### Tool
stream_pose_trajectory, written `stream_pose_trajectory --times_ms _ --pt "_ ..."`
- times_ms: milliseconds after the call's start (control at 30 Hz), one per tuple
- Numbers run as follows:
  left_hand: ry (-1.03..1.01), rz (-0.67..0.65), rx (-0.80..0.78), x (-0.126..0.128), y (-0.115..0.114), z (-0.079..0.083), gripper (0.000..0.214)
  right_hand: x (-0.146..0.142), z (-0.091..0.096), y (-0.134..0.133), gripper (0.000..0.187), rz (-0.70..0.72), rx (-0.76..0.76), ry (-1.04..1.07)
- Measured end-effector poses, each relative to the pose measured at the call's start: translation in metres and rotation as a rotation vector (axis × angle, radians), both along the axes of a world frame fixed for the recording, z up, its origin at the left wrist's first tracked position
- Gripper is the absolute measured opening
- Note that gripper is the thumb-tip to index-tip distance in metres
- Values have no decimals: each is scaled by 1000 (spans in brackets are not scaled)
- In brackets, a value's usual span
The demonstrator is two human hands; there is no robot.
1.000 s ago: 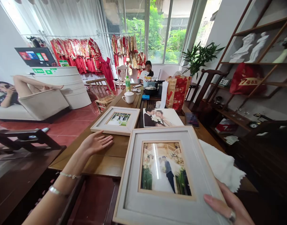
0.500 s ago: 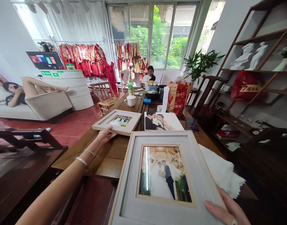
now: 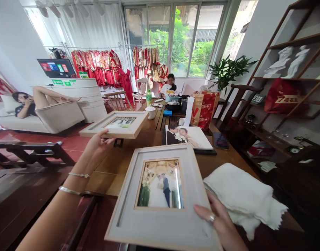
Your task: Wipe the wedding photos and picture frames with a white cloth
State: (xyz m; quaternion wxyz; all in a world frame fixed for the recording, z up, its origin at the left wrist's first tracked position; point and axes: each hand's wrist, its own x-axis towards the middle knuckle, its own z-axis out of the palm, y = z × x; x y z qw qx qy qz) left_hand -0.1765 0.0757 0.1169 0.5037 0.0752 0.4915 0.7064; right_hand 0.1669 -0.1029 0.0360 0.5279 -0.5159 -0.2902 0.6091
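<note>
My left hand [image 3: 101, 144] is closed on the near edge of a pale picture frame [image 3: 93, 129], thumb on top and fingers beneath. That frame is lifted and tilted above the table's left side; its picture shows figures outdoors. Closer to me, my right hand [image 3: 214, 216] grips the right edge of a second picture frame [image 3: 127, 223], with a couple in wedding clothes in its photo. A ring shows on that hand. Beyond this frame lies a large wedding print [image 3: 199, 134] on a dark backing. A crumpled white cloth [image 3: 240, 191] lies right of my right hand.
On the wooden table [image 3: 112, 177] stand a white lidded cup [image 3: 150, 112], a green-capped bottle [image 3: 148, 98], a blue box [image 3: 168, 113] and a red-and-brown paper bag [image 3: 205, 111]. One person [image 3: 171, 87] sits at the far end; another [image 3: 25, 104] lies on the sofa.
My left hand has raised its frame off the table and moved it left. The frame in my right hand has shifted left and tilted, showing more of the white cloth and wedding print.
</note>
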Motion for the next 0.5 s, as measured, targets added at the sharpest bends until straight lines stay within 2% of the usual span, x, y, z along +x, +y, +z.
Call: stream_pose_trajectory --times_ms 133,233,400,500 --pt "126 59 187 -10 -21 32 11 -48 6 34 41 93 97 84" --pt "174 85 266 -15 -33 49 10 -82 5 67 31 99 101 130" --pt "231 54 398 -14 -50 63 16 -132 -1 125 23 113 79 152" --pt "234 37 427 -10 -58 65 22 -152 -6 157 27 114 52 143"
